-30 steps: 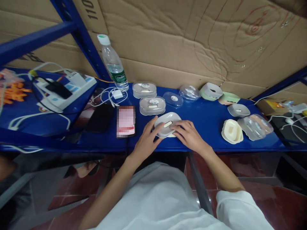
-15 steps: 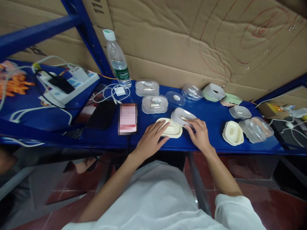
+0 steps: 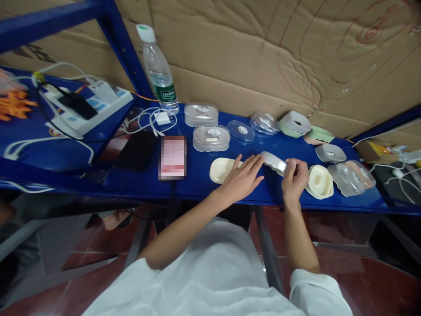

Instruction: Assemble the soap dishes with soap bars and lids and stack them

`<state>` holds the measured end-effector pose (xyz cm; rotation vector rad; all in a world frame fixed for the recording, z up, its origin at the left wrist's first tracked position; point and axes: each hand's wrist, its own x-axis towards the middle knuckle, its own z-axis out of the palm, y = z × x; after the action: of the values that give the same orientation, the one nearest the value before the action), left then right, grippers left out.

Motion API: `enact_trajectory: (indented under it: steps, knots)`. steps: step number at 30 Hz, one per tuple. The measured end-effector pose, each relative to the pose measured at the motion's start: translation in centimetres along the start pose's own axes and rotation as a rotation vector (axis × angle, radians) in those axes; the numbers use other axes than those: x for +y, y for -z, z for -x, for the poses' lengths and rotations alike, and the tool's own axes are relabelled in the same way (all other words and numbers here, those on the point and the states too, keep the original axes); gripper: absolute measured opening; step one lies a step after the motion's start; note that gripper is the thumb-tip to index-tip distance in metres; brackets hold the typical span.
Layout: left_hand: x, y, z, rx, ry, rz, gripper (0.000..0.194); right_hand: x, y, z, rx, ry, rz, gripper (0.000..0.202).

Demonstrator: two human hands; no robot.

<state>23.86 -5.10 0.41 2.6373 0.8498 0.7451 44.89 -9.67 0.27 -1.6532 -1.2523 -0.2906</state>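
My right hand [image 3: 295, 177] grips a grey oval plastic soap dish [image 3: 274, 162] by its right end; the dish is tipped up on its side. My left hand [image 3: 241, 179] has its fingers stretched out flat, palm down, with the fingertips close to the dish's left end; I cannot tell if they touch it. Beneath that hand, partly hidden, lies a cream oval tray [image 3: 219, 170]. A cream soap dish [image 3: 319, 182] sits just right of my right hand.
Two lidded grey dishes [image 3: 201, 115] stand behind, near a clear lid [image 3: 240, 131]. More dishes [image 3: 295, 123] line the back right. A phone [image 3: 173, 158], a water bottle [image 3: 161, 83] and a power strip [image 3: 95, 114] are at left. Cardboard [image 3: 230, 57] walls the back.
My right hand has moved right and tipped up the grey dish, away from the cream tray. My left hand has moved right, across the tray towards the dish.
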Motion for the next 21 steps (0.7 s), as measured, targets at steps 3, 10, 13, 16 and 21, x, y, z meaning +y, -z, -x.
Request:
enact_trajectory:
  steps: [3,10,13,16,21]
  knots:
    - [0.7,-0.9,0.3,-0.041,-0.064,0.007,0.047,0.9,-0.4,-1.0,0.082,-0.062,0.094,0.05]
    - [0.3,0.1,-1.5,0.103,0.034,-0.026,0.054,0.1,-0.6,-1.3,-0.068,0.027,0.131,0.052]
    - [0.1,0.0,-1.9,0.038,-0.013,-0.061,0.049,0.4,-0.9,-0.3,-0.237,0.157,0.144,0.049]
    - [0.2,-0.6,-1.4,-0.001,-0.025,-0.078,0.046,1.1,-1.1,0.5,-0.43,0.3,0.24,0.042]
    - [-0.1,-0.6,-0.7,0.019,0.009,-0.096,0.043,2.1,-0.7,-0.1,-0.487,0.289,0.361,0.056]
